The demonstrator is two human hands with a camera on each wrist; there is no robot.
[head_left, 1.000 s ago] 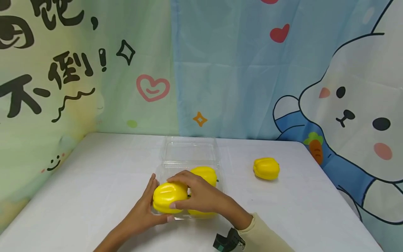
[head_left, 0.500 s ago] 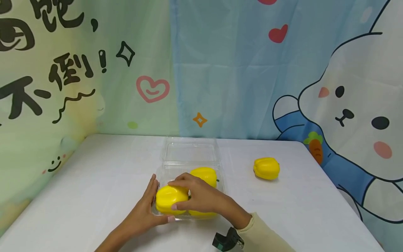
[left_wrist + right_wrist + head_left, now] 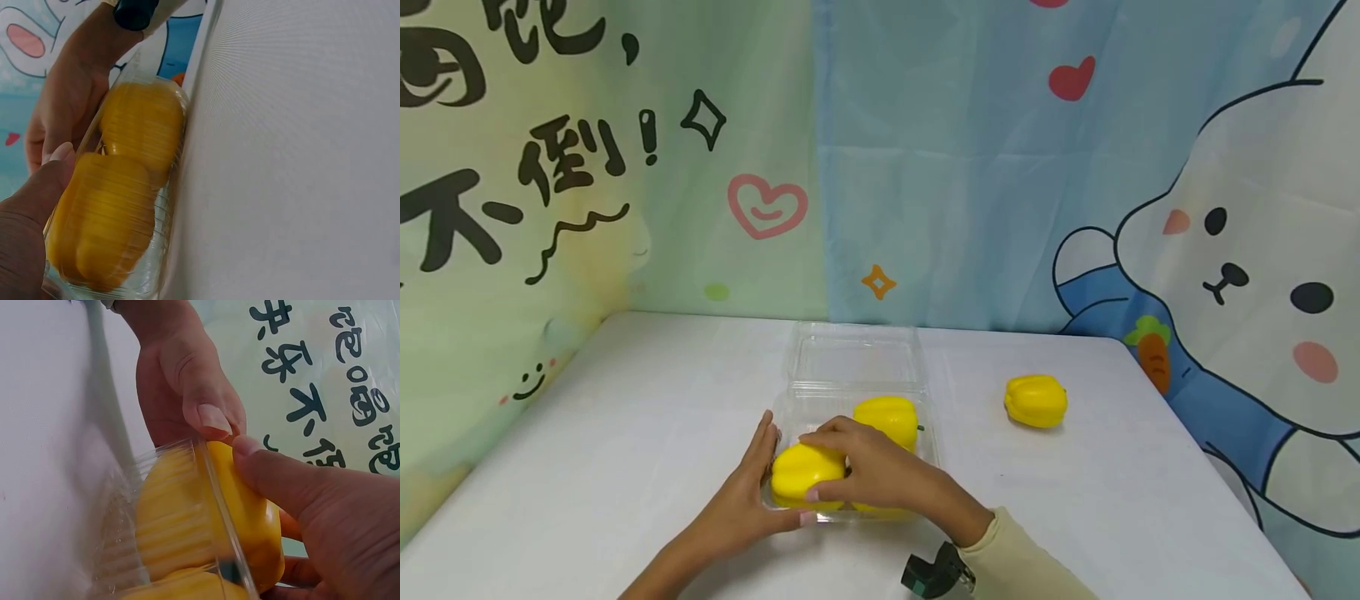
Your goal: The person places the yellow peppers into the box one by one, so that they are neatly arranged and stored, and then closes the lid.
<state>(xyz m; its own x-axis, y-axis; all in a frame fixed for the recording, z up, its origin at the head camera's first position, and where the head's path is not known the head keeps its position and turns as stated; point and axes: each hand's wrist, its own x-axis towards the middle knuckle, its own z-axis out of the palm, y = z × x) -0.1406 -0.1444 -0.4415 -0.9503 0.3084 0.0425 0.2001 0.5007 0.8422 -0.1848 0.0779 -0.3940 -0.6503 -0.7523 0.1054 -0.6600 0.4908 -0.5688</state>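
Note:
In the head view a clear plastic clamshell box point(image 3: 856, 354) lies with its lid folded back. My right hand point(image 3: 880, 465) holds a yellow bell pepper point(image 3: 805, 473) in the box's front left corner, fingers over its top and thumb on the near side. My left hand point(image 3: 737, 507) rests along the box's left wall with straight fingers, its thumb at the front rim. Behind the right hand sits a second yellow pepper point(image 3: 886, 417). A third pepper point(image 3: 144, 125) stands beside the held one, seen through the box wall in the left wrist view and mostly covered by my right hand in the head view.
One more yellow pepper point(image 3: 1036, 401) lies on the white table point(image 3: 1037, 492) to the right of the box. A printed curtain point(image 3: 940, 208) hangs behind the table's back edge. A black wrist camera point(image 3: 936, 573) sits below my right sleeve.
The held pepper has shifted slightly right and down into the box's front left corner, with my right hand still on it. My left hand stays nearly in place.

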